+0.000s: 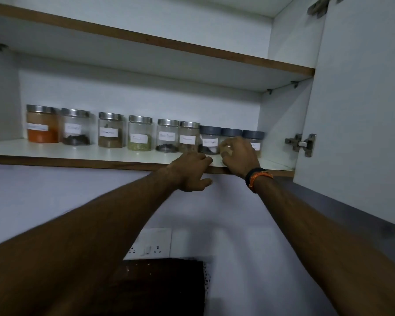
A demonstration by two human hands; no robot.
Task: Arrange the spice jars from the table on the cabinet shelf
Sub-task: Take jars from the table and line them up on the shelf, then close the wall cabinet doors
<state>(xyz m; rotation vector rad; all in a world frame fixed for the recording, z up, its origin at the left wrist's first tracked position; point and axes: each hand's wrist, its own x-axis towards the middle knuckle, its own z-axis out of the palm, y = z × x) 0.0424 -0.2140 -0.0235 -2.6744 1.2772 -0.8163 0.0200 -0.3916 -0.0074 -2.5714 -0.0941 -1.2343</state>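
Overhead, white wall cabinet [283, 42] with brown-edged shelves, its white door [356, 99] swung open at the right on a metal hinge [302, 144]. Upper shelf bare as far as visible. On the lower white shelf [78, 153], a single row of nine clear spice jars against the back wall: six with silver metal lids from the left, first the orange-powder jar [42, 124], then the dark-leaf jar [76, 127], brown-powder jar [111, 130], green-seed jar [139, 133], black-peppercorn jar [167, 136] and tan-spice jar [188, 137]; then three grey-lidded jars, the first grey-lidded jar [209, 140] touching its neighbours, the middle grey-lidded jar [231, 132] and the last grey-lidded jar [254, 139] just beside the right cabinet wall. White handwritten labels on every jar, too blurred to read. Open strip of shelf in front of the row; wider gaps between the left jars. Left hand [191, 172] resting on the shelf's front edge, fingers loosely curled, holding nothing. Right hand [238, 156], black and orange bands [258, 179] at the wrist, fingers spread in front of the middle grey-lidded jar; contact cannot be told. Below, white switch plate [149, 244] on the wall.
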